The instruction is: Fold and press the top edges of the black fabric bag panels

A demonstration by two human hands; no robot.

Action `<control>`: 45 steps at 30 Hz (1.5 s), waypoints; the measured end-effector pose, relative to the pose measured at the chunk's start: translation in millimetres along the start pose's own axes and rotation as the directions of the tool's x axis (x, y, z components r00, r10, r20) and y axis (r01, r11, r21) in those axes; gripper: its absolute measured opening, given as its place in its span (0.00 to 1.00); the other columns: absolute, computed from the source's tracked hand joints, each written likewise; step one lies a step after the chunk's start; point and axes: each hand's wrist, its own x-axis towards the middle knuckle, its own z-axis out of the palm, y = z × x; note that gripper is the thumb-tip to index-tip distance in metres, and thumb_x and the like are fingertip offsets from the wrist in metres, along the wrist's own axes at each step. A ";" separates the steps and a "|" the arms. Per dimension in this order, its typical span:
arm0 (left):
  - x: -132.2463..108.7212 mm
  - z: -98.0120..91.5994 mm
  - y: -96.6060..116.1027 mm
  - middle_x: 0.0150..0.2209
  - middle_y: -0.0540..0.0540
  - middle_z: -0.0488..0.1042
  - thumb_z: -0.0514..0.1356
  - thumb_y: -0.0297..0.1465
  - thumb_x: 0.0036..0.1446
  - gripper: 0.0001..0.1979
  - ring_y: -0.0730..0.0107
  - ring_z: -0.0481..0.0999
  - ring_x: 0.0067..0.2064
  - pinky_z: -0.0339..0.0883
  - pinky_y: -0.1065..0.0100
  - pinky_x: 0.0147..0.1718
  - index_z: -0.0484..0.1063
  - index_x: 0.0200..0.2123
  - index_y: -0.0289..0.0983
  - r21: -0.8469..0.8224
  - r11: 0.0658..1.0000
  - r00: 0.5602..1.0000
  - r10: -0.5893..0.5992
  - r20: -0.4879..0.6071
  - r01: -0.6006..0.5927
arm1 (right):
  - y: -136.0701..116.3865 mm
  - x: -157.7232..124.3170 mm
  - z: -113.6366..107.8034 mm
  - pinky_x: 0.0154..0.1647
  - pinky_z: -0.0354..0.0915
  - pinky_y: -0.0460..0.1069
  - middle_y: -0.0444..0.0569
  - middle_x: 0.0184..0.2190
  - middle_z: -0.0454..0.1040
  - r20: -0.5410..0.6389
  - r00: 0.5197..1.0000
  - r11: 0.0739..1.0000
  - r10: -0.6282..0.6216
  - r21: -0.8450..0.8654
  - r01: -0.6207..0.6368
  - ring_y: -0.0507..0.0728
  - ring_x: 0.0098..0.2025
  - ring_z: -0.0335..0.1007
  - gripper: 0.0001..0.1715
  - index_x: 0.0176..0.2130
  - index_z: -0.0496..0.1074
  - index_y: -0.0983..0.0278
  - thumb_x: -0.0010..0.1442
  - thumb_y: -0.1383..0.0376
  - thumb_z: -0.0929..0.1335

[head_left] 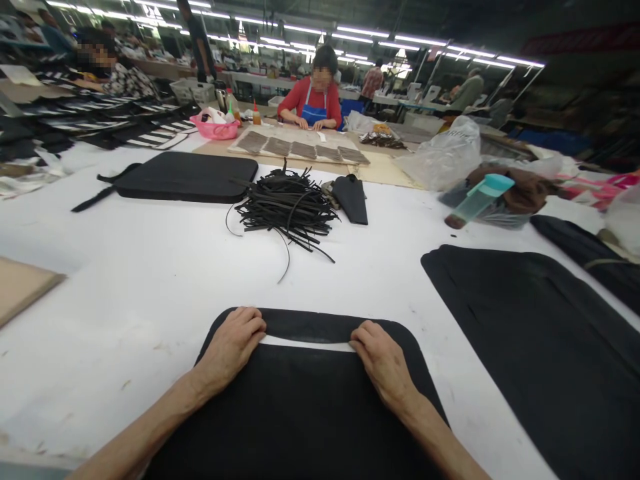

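In front of me lies a large black panel (300, 407) with rounded far corners. A black strip (310, 325) runs along its far end, and a thin white gap shows between strip and panel. With curled fingers, my left hand (237, 341) grips the strip near the left corner. Toward the right corner, my right hand (381, 357) pinches the same strip between thumb and fingers. The fingertips of both hands are partly hidden. Whether the strip is a folded edge of the panel or a separate piece, I cannot tell.
Beyond the panel sits a heap of narrow black strips (290, 203). A black padded piece (187, 177) lies left of it. More black panels (540, 333) are at right, near a bottle with a turquoise lid (480, 197). A person in red (310, 100) works across the table.
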 end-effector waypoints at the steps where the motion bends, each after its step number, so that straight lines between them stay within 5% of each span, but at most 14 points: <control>1: 0.1 -0.8 1.6 0.35 0.48 0.66 0.49 0.27 0.60 0.08 0.65 0.65 0.39 0.60 0.63 0.40 0.66 0.30 0.38 0.002 1.000 1.000 -0.006 -0.002 0.006 | 0.2 0.1 0.9 0.36 0.58 0.48 0.44 0.30 0.66 -0.005 1.000 1.000 0.002 -0.005 -0.002 0.54 0.35 0.62 0.10 0.30 0.66 0.61 0.62 0.69 0.60; 12: 2.5 3.0 21.4 0.35 0.44 0.66 0.47 0.25 0.60 0.10 0.61 0.63 0.38 0.58 0.60 0.38 0.66 0.30 0.36 0.226 0.959 0.984 -0.177 -0.007 0.173 | -2.7 4.6 11.4 0.34 0.54 0.51 0.46 0.28 0.65 0.028 0.997 0.967 0.068 -0.247 -0.059 0.57 0.32 0.60 0.10 0.28 0.64 0.62 0.61 0.70 0.60; 30: 14.4 -0.1 28.6 0.33 0.45 0.66 0.53 0.22 0.52 0.04 0.60 0.63 0.37 0.57 0.61 0.35 0.63 0.29 0.37 0.273 0.893 0.930 -0.368 -0.012 0.358 | -10.6 22.3 -8.2 0.30 0.55 0.48 0.45 0.29 0.68 0.252 0.927 0.954 0.279 -0.182 -0.238 0.56 0.33 0.64 0.11 0.27 0.64 0.61 0.61 0.67 0.60; 36: 10.8 11.6 41.2 0.33 0.46 0.66 0.48 0.18 0.54 0.10 0.60 0.62 0.36 0.57 0.60 0.36 0.64 0.32 0.37 0.395 0.917 0.995 -0.087 0.048 0.061 | -10.3 22.5 -8.0 0.32 0.56 0.48 0.46 0.29 0.68 0.252 0.925 0.954 0.285 -0.163 -0.250 0.56 0.34 0.64 0.10 0.28 0.64 0.62 0.61 0.67 0.59; 40: 5.2 16.9 41.3 0.31 0.44 0.65 0.49 0.19 0.54 0.08 0.60 0.62 0.34 0.58 0.60 0.34 0.64 0.29 0.35 0.478 0.867 0.987 0.081 0.141 -0.140 | -11.1 22.4 -8.7 0.33 0.55 0.48 0.47 0.30 0.68 0.255 0.926 0.956 0.279 -0.166 -0.242 0.56 0.35 0.64 0.10 0.29 0.64 0.62 0.61 0.68 0.59; 45: 2.5 16.9 45.5 0.29 0.43 0.66 0.51 0.18 0.50 0.07 0.60 0.64 0.32 0.60 0.60 0.31 0.67 0.29 0.33 0.610 0.757 0.970 0.150 0.189 -0.236 | -9.8 24.8 -8.3 0.32 0.54 0.48 0.46 0.29 0.69 0.272 0.909 0.947 0.315 -0.150 -0.283 0.55 0.34 0.64 0.11 0.27 0.64 0.62 0.59 0.68 0.59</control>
